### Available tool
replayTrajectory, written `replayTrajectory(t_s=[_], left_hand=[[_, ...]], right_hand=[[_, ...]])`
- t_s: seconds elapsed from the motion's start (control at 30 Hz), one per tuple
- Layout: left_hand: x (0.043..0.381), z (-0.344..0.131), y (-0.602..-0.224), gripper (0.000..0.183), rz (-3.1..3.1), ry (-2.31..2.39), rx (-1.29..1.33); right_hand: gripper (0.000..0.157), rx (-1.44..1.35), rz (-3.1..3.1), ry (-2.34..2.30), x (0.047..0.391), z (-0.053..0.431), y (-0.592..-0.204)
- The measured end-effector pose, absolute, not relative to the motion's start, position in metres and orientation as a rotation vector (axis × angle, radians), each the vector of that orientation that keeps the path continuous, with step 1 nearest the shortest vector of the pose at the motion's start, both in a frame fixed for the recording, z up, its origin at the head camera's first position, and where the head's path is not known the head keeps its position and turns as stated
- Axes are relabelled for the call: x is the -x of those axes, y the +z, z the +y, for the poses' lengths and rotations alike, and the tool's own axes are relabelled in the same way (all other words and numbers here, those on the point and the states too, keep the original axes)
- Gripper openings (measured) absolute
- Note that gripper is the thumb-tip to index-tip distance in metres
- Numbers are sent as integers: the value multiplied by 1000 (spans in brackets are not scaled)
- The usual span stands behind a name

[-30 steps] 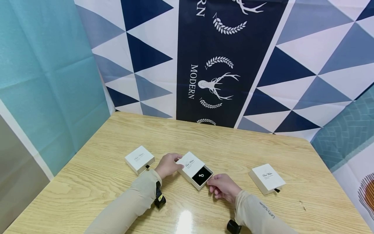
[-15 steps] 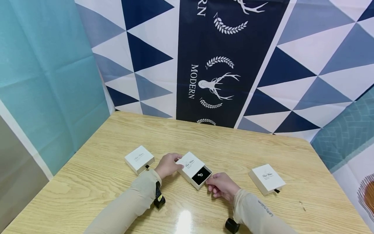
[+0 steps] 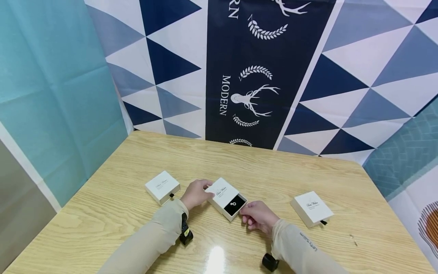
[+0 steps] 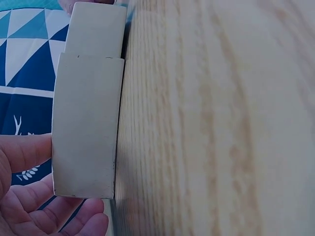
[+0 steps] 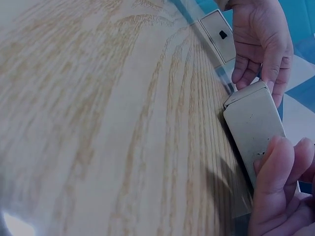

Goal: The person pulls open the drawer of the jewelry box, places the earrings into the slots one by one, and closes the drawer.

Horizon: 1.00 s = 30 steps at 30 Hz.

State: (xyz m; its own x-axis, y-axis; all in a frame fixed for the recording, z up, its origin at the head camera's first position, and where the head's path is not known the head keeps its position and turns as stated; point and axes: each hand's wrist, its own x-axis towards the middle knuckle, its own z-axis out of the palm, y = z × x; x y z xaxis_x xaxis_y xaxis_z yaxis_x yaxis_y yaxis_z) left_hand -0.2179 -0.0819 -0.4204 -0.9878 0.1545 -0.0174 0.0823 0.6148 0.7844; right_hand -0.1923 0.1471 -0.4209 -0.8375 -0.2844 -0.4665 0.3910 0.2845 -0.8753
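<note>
Central gift box (image 3: 222, 190), on tabletop (image 3: 154, 236): left hand (image 3: 196, 194) grips its sleeve (image 4: 88, 128); right hand (image 3: 258, 217) pinches the part-open drawer (image 3: 234, 215) (pendant (image 3: 233, 204) visible). Judged step: sliding the drawer; next move calls for level travel.

Lt wood-grain tbl (image 3: 191, 160) w/ glare spot (image 3: 216, 259), blue/wht triangle-print backdrop (image 3: 172, 62), navy stag-print panel (image 3: 222, 49), teal cloth (image 3: 61, 80) at L

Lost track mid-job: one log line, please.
left hand: gripping middle jewelry box; right hand: fingers at drawer front; drawer: partly open, jewelry inside; left box, right box: closed
</note>
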Motion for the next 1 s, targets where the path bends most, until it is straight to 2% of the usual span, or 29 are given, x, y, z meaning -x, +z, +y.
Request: replayTrajectory(t_s=[1.0], left_hand=[[215,-81,-418,40,2743,1310,-175]], right_hand=[[11,-166,2017,-1605,200,137,-422]])
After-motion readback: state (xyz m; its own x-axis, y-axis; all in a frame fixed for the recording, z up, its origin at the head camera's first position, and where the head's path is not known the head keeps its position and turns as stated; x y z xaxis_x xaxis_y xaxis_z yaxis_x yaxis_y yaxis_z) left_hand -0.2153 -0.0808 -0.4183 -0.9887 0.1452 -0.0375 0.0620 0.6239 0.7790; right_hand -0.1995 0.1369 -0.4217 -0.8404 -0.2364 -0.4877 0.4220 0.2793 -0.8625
